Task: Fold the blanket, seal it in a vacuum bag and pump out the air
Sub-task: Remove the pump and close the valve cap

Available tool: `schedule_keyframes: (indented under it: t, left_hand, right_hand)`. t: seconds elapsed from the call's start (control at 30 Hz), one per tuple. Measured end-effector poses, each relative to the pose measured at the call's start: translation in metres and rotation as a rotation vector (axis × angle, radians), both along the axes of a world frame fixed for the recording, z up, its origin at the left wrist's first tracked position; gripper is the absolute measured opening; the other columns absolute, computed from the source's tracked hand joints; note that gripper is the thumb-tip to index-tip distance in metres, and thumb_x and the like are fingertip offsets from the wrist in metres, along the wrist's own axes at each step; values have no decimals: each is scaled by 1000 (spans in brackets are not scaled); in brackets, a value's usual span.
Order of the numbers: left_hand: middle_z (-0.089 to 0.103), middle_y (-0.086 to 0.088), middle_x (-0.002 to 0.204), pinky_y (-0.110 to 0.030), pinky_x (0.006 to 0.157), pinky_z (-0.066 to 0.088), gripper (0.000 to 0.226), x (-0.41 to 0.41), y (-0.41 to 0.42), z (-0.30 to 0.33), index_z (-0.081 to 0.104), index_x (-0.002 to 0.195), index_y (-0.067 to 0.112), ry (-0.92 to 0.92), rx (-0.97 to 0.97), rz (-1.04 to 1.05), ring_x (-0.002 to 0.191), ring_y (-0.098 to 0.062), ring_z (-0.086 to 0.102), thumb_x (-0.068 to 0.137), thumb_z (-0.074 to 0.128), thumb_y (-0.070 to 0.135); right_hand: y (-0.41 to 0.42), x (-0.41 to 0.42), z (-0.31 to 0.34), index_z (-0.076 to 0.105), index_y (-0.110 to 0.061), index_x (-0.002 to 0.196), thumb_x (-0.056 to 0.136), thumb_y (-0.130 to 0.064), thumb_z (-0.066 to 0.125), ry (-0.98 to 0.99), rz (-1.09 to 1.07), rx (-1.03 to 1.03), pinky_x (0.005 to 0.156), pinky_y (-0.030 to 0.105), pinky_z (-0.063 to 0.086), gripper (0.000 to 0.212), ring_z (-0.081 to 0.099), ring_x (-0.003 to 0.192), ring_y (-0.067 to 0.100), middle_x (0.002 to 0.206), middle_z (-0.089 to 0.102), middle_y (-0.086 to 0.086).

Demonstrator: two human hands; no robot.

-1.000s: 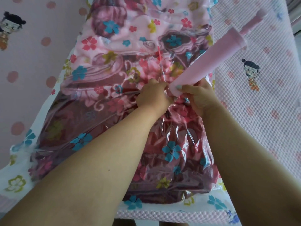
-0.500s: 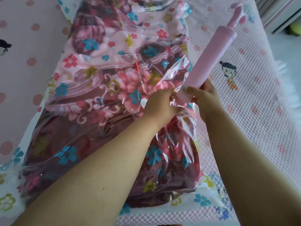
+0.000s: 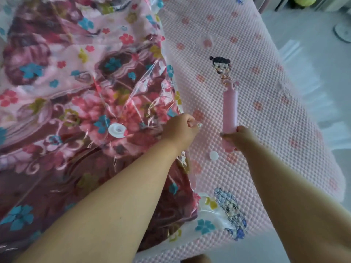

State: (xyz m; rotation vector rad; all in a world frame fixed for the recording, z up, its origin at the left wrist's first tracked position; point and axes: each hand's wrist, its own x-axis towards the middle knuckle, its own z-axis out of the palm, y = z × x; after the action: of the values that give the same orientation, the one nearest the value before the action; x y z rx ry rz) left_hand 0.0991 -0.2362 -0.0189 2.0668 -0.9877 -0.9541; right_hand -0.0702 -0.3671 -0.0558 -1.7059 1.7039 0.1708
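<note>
**Room and background, head view**

A pink bubble-textured bed cover (image 3: pixel 247 54) with darker pink dots spread across most of the frame. Printed cartoon figures were on it: a dark-haired one (image 3: pixel 221 68) near the centre and a blue-haired one (image 3: pixel 230 211) lower down. A pale grey floor (image 3: pixel 313 44) lay at upper right in soft daylight. A white round base (image 3: pixel 343 33) stood at the right edge. A blurred yellow-green object (image 3: pixel 303 0) sat at the top.

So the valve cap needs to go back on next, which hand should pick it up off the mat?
Probably the left hand. It looks free, fingers curled, between the open valve and the white cap. The right hand grips the pink pump, though it hovers nearer the cap.
</note>
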Motion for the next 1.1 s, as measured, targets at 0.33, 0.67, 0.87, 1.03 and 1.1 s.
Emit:
schedule_keyframes:
  t: [0.33, 0.67, 0.87, 1.03, 1.1]
  left_hand:
    - [62, 8, 91, -27, 77, 48, 23, -9, -12, -4, 63, 106, 16, -67, -7, 49, 88, -15, 60, 93, 58, 35]
    - [65, 10, 88, -24, 78, 51, 16, 0, 4, -6, 67, 103, 16, -62, -133, 174, 83, -9, 61, 91, 57, 18]
    - [60, 15, 80, -18, 71, 50, 14, 10, 18, 2, 68, 101, 15, -81, -181, 260, 77, -6, 61, 92, 58, 18]
    - [72, -2, 83, -32, 73, 57, 22, 35, 31, 18, 68, 88, 10, 156, -171, 451, 77, -18, 69, 94, 57, 27]
    - [72, -5, 72, -28, 59, 56, 31, 47, 38, 27, 69, 82, 5, 479, -203, 553, 63, -15, 68, 93, 60, 33]
  right_hand:
    - [28, -12, -13, 52, -15, 127, 81, -26, 72, 54, 225, -373, 89, 40, 47, 52, 56, 106, 28, 120, 58, 8]
    - [63, 22, -38, 57, -7, 111, 86, 5, 48, 387, 595, -214, 32, 36, 26, 29, 65, 88, 41, 108, 60, 14]
    - [56, 25, -14, 63, -12, 109, 89, -7, 55, 102, 283, -156, 68, 32, 52, 22, 64, 84, 24, 101, 66, 9]
    - [61, 82, 58, 66, -19, 96, 82, -18, 72, -441, 223, -397, 50, 0, 39, 15, 56, 62, -8, 73, 58, -20]
    - [72, 110, 78, 67, -19, 88, 79, -20, 74, -489, 333, -437, 53, 1, 38, 11, 58, 65, -8, 72, 63, -16]
